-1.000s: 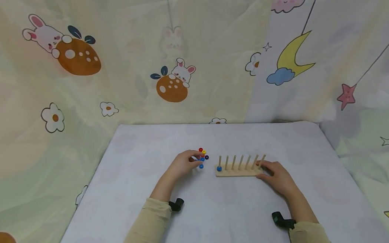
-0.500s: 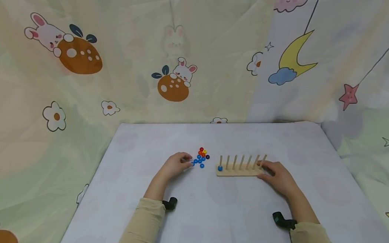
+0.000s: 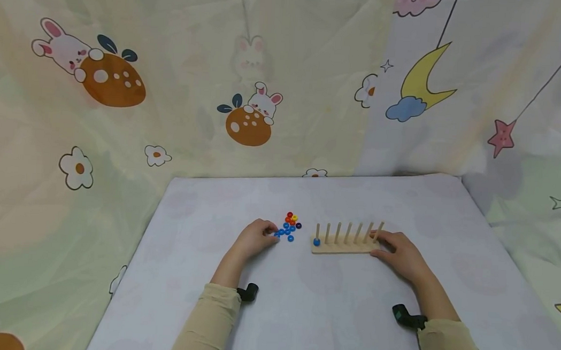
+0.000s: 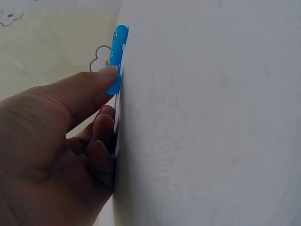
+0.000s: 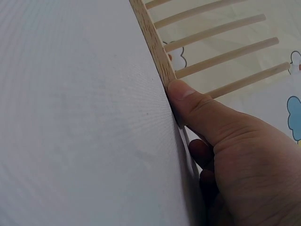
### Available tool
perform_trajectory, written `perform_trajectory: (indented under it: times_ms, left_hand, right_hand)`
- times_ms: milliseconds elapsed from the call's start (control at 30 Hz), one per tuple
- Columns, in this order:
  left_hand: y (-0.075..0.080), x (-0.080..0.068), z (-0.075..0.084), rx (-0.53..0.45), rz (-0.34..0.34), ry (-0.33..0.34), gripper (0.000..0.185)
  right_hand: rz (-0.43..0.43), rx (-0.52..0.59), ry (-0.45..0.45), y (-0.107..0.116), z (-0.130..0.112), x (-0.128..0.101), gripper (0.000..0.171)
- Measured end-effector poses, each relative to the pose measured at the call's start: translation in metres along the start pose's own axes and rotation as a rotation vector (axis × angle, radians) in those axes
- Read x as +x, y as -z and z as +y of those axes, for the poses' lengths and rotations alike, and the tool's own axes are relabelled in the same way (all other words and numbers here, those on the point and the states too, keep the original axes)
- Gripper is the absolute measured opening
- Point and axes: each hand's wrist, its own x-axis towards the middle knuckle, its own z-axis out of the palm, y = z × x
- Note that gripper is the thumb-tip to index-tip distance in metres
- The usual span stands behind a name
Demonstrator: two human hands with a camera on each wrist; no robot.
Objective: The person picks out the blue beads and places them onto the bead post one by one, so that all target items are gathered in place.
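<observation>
Table cover: pale cloth (image 3: 329, 317) with a fine woven grain and faint round blotches, lying flat over the table
Peg board: a long flat strip of light wood (image 3: 345, 247) with seven thin round dowels standing in a row, all leaning slightly to the right in the head view; speckled grain shows along its edge in the right wrist view (image 5: 155, 44)
Bead on board: one blue bead (image 3: 316, 242) sits at the foot of the leftmost peg; the other pegs are bare
Loose beads: small glossy ring-shaped beads (image 3: 289, 228) in a tight cluster on the cloth, just left of the peg board; blue ones at the near side, red, orange and yellow at the far side, one dark bead at the right edge
Left hand: the left hand (image 3: 255, 237) rests on the cloth at the cluster's left edge, fingers curled under, thumb tip pressing a blue bead (image 4: 117, 59) in the left wrist view; whether the fingers close round it cannot be told
Right hand: the right hand (image 3: 399, 254) lies at the board's right end, thumb (image 5: 197, 106) pressed against the wooden edge, fingers tucked beneath against the cloth
Surroundings: soft draped fabric (image 3: 120, 106) printed with rabbits, flowers, a moon and stars walls the table on three sides
Sleeves: beige sleeves (image 3: 209, 320) with a black strap mount at each wrist
Obstructions: nothing lies between the beads and the board
</observation>
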Motion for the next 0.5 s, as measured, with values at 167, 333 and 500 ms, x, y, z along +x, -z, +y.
perform_trajectory:
  times_ms: [167,333,500]
  left_hand:
    - [-0.0015,0.0003,0.0003,0.019,0.021,0.001,0.024]
    - [-0.0027,-0.0008,0.0006,0.028,0.037,0.011,0.022]
    - [-0.0023,-0.0017,0.0009,0.026,0.039,0.006,0.022]
  right_hand:
    - [0.004,-0.002,0.005,-0.0007,-0.0001,0.0003,0.053]
    - [0.008,-0.002,0.011,0.0000,-0.0016,0.0002,0.052]
    - [0.005,-0.006,0.005,0.0000,-0.0007,0.0002,0.054]
